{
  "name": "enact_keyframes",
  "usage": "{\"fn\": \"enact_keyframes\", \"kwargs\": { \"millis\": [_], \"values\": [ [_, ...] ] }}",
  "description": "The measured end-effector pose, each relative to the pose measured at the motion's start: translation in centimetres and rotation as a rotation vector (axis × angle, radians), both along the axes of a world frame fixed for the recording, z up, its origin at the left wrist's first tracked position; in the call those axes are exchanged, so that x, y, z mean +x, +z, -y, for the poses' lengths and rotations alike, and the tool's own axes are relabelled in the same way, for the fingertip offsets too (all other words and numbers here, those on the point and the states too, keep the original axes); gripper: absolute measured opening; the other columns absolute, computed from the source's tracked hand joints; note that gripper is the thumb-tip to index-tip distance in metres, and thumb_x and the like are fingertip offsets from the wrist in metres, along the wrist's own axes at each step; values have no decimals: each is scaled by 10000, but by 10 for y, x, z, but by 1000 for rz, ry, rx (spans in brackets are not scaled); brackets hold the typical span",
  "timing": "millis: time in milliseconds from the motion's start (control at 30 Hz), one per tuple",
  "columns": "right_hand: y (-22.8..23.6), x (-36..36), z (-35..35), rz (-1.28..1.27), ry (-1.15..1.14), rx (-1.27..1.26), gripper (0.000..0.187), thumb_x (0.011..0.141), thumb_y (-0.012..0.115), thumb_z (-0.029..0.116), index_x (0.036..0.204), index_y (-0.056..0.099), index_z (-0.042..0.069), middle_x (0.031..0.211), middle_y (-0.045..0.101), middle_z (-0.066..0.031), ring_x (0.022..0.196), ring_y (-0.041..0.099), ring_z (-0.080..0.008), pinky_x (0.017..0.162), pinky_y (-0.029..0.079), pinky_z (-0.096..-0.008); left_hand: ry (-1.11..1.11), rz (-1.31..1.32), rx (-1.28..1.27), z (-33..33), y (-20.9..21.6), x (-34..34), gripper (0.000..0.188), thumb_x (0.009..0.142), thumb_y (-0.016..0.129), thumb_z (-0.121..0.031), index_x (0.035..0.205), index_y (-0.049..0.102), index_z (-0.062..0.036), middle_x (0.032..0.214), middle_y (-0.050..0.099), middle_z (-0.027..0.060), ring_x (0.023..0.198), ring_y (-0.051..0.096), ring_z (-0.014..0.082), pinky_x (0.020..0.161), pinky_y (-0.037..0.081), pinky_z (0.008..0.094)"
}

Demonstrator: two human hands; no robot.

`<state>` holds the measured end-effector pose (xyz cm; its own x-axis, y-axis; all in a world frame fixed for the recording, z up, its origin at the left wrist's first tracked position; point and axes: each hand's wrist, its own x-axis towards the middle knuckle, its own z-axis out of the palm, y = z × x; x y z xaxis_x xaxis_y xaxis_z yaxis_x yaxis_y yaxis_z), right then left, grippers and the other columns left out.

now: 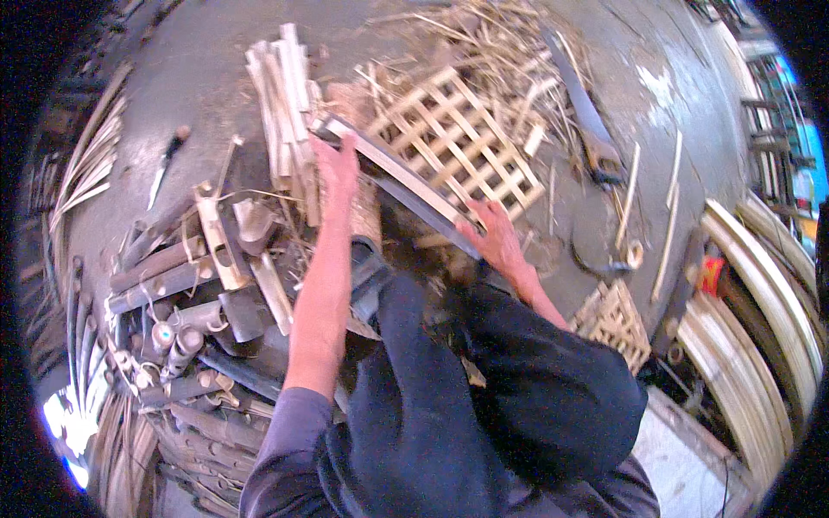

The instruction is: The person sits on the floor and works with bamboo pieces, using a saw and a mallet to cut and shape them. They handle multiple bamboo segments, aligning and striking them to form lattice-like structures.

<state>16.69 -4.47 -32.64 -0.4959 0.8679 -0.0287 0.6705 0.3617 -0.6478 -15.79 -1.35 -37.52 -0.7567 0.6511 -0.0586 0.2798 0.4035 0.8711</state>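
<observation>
Dark trousers [414, 432] are filling the space closest to us, both knees bending as the worker is sitting low over the floor [216, 69]. Beyond the knees, two bare hands are holding a long straight piece [406, 173] with a pale face and darker edges, and it is slanting from the upper left down toward the right knee. The left hand [335, 164] is closing around its far end, thumb and fingers pinching it there; the right hand [494, 235] is gripping the near end, fingers bending over the edge, though I can't tell where its thumb is pressing.

Just past the piece, a pale lattice panel [480, 113] is lying among loose shavings [518, 52], and a bundle of pale strips [281, 104] is resting near the left hand. Farther right, a handsaw [577, 97] is lying with its handle pointing toward the worker, while a knife [159, 180] is lying well apart on the left. Bamboo lengths [168, 285] are piling up beside the left forearm. Over by the right knee, a smaller lattice piece [629, 321] is sitting on the ground, and long curving strips [734, 371] are stacking beyond it.
</observation>
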Motion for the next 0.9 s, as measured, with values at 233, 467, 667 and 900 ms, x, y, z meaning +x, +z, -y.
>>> {"fn": "enact_keyframes", "kwargs": {
  "millis": [233, 467, 667, 900],
  "values": [
    [-22, -7, 8, -128, -44, -137, 292, 880, 591, 163, 1138, 576, 26, 1067, 592, -170, 1005, 559, -353, 883, 441, -421, 91, 107, 25, -2, -2, 13, 978, 807, 721, -318, 1418, 106, 135, 1469, 226, 303, 1390, 226, 350, 1148, 168, 350],
    [-23, 87, 32, -141, -726, -41, 311, 933, 535, 204, 1173, 515, 7, 1032, 586, -206, 960, 578, -329, 841, 444, -418, 82, 39, 17, 5, 1, -1, 1012, 773, 747, -274, 1434, 83, 106, 1484, 206, 278, 1385, 226, 334, 1146, 167, 343],
    [-71, 232, 127, 174, -1030, -12, 304, 947, 485, 218, 1147, 511, -10, 1095, 554, -232, 1057, 511, -373, 926, 385, -447, -22, 600, 200, -17, 8, 8, 744, 744, 730, -85, 1337, 303, 54, 1255, 496, 189, 1102, 507, 248, 988, 412, 374],
    [-101, 267, 227, 404, -960, 72, 356, 922, 524, 202, 1224, 492, 17, 1131, 546, -236, 1085, 493, -415, 917, 411, -443, 85, 484, 76, -39, -8, -1, 703, 737, 721, -79, 1297, 319, 58, 1187, 532, 178, 921, 575, 242, 765, 513, 355]
  ]
}}
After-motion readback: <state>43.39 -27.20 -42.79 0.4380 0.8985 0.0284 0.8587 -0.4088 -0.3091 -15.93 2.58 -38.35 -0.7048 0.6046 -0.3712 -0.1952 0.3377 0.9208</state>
